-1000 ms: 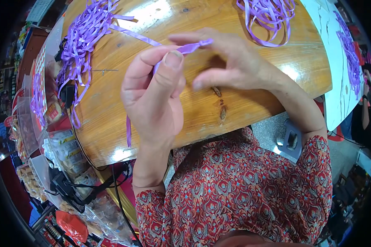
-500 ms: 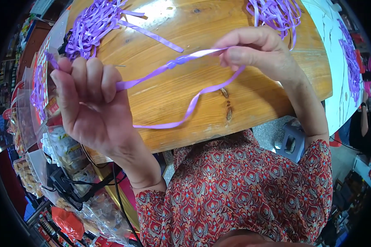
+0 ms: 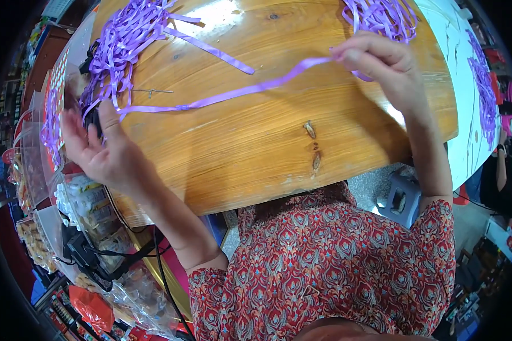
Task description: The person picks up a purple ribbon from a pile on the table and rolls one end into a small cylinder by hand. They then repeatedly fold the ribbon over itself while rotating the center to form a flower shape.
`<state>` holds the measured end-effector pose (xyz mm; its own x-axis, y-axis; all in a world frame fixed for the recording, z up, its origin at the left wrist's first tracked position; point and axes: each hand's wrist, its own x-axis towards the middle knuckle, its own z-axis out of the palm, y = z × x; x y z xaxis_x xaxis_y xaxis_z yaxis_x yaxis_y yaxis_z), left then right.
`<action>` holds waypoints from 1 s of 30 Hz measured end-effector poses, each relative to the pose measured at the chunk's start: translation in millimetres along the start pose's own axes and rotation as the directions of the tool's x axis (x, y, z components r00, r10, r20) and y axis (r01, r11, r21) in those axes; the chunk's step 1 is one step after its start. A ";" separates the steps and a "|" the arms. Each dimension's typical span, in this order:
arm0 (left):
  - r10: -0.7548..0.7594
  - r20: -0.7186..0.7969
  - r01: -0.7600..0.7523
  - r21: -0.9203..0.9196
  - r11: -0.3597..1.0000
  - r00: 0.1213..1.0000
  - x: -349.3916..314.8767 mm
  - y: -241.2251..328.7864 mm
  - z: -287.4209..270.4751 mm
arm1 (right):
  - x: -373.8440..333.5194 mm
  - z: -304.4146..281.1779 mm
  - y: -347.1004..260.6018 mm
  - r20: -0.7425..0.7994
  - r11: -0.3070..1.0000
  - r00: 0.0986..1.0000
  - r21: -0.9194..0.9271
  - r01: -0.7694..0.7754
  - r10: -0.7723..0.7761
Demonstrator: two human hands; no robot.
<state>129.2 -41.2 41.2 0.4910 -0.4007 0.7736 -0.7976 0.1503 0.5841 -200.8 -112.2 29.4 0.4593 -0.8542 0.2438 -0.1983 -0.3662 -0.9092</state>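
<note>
One purple ribbon (image 3: 233, 96) pinched by right fingers (image 3: 354, 55); left fingers (image 3: 112, 121) spread; printed packets (image 3: 96, 209) nearby.

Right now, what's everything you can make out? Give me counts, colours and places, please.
Wooden table: one, brown, centre
White tabletop: one, white, right
Ribbon bunches: at least four, purple, top left, top right, white tabletop, far left
Long ribbon: one, purple, across wooden table
Thin stick-like thing: one, dark, near top-left bunch
Plastic item: one, grey, below table's right side
Packaged goods: several, mixed colours, lower left
Plastic bag: one, red, lower left
Other person: one, dark clothing, far right
Shirt: one, red patterned, bottom centre
Left hand: one, bare, open, left
Right hand: one, bare, upper right, pinching long ribbon
</note>
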 end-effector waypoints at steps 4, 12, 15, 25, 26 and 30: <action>-0.026 0.554 0.379 -0.533 0.757 0.832 -41.3 65.4 35.0 | 8.6 26.1 -23.3 0.191 0.869 0.909 -0.275 0.412 -0.370; -0.148 0.916 0.882 -0.301 0.362 0.373 -56.6 72.8 28.8 | 12.2 17.3 -32.1 0.041 0.896 0.909 -0.155 0.416 -0.415; -0.142 0.784 0.571 -0.301 0.764 0.604 -37.7 55.9 20.0 | 9.4 7.1 -18.7 -0.023 0.945 0.947 -0.067 0.319 -0.321; -0.060 0.881 0.832 -0.419 0.363 0.470 -64.1 91.7 50.3 | 16.1 39.7 -20.4 0.129 0.666 0.778 -0.442 0.600 -0.615; -0.059 0.886 0.839 -0.413 0.355 0.461 -65.2 90.5 50.9 | 14.8 38.8 -19.6 0.129 0.672 0.786 -0.447 0.591 -0.605; -0.105 0.961 0.965 -0.249 0.086 0.257 -64.1 87.1 49.2 | 11.0 38.7 -17.2 0.133 0.598 0.756 -0.531 0.600 -0.641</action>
<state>11.0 -46.9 30.4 -0.1261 -0.9871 -0.0985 0.4921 -0.1484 0.8578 -158.8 -101.1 34.6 0.5890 -0.3618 0.7226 -0.3024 -0.9279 -0.2181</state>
